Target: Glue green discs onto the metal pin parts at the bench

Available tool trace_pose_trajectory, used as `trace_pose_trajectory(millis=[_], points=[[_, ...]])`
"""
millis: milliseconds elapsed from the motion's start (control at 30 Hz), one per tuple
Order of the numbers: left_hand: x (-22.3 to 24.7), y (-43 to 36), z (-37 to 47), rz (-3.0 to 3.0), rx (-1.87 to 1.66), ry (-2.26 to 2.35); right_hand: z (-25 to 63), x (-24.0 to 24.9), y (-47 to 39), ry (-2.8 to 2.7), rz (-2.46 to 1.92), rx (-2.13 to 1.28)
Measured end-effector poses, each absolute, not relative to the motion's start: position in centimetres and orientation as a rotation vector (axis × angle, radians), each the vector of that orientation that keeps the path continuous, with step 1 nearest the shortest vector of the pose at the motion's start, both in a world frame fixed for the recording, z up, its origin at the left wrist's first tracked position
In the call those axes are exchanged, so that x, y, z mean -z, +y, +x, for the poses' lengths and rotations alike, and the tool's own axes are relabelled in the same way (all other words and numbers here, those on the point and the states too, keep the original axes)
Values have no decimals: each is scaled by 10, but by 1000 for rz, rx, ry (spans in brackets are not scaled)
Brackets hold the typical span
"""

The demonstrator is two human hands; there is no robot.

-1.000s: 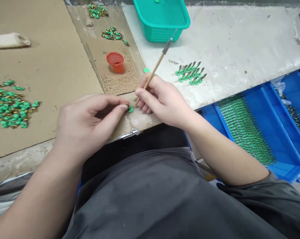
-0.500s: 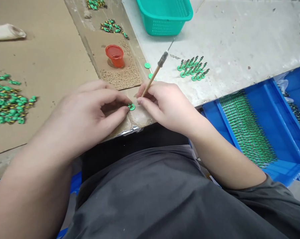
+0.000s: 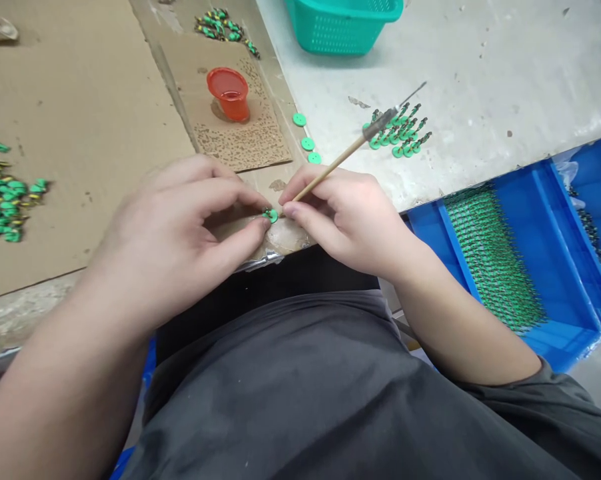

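Note:
My left hand (image 3: 180,230) is closed in a pinch on a tiny figure with a round green base (image 3: 272,215), just above the table's front edge. The fingertips cover most of the figure's body. My right hand (image 3: 358,217) grips a wooden-handled needle tool (image 3: 336,161) by its handle. The tool slants up to the right, its thin metal point far from the figure and its handle end at my right fingertips, close to the green base. Whether that end touches the base I cannot tell.
An orange cup (image 3: 233,103) of liquid stands on spotted cardboard (image 3: 240,150). Beside it lie green discs (image 3: 307,143). Standing figures (image 3: 405,137) cluster at right, near a green basket (image 3: 330,37). Loose pieces (image 3: 10,193) lie left. Blue bins (image 3: 555,253) sit below the edge.
The needle tool has tipped further right, its point now over the standing figures. My hands stay close together around the same figure. The whole view has shifted slightly.

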State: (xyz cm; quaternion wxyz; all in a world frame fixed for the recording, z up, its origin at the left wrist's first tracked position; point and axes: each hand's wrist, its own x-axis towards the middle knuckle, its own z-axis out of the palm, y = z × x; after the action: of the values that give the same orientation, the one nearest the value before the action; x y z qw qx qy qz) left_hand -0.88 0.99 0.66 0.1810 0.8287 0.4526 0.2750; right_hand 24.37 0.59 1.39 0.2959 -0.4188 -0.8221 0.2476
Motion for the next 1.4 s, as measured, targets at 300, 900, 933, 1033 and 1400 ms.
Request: trace_pose_trajectory(millis=[300,900,933,1033,1400], points=[[-7,8,-5,2272,-783,1299,238,-12,11,-2269,-993,-588],[-7,10,-8,2341,-767,1237,225,-19,10,-2324,-1163,-747],[-7,9,-8,2351,-763,1250,225,-18,10,-2306,-1178,-746],[-4,5,-9,2375,-770,1299,228,-14,7,-2215,-1205,-764],[-6,6,-1,2347,-728,1340,251,-4,0,-1942,-1208,-785]])
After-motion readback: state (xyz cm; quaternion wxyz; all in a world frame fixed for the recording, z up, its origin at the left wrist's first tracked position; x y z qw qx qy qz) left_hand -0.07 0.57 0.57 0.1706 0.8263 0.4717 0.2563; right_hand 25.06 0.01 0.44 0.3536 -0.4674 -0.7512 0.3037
